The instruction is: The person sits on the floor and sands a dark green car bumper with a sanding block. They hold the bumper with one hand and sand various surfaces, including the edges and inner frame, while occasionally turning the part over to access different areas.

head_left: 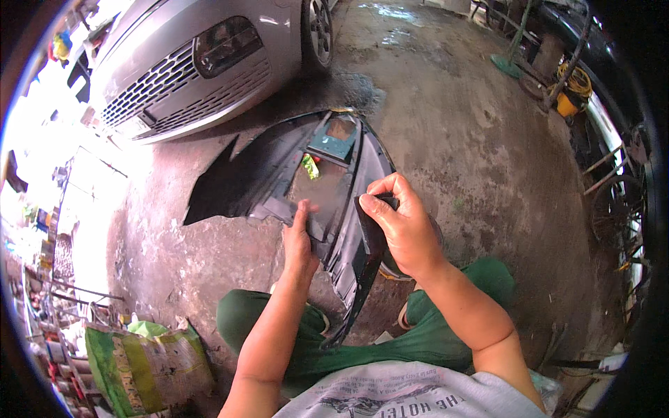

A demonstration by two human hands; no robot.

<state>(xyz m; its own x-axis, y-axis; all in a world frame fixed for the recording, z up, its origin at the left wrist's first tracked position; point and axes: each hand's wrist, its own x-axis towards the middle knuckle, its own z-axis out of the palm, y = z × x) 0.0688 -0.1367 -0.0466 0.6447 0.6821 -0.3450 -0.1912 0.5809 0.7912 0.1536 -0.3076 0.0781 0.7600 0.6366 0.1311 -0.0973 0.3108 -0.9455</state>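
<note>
A large car bumper cover [261,167] lies on the floor between my knees, its dark inner side partly facing up and its near end close to me. My left hand [298,244] is at its left near edge, thumb stretched forward, the other fingers mostly hidden against the part. On the right, my right hand [408,226] is closed, thumb and fingers pinching a thin black piece [371,226] at the cover's right edge. Whether that piece is separate or belongs to the cover I cannot tell. Through the cover's opening show a teal plastic object [331,147] and a crumpled yellow-green wrapper [310,166].
A grey car [209,70] stands just beyond, at the upper left. A rounded container [433,233] is mostly hidden behind my right hand. Lower left sits a green-and-yellow sack [150,366]. A yellow container with coiled hose [568,104] and metal stands line the right. The concrete floor [481,153] has wet patches.
</note>
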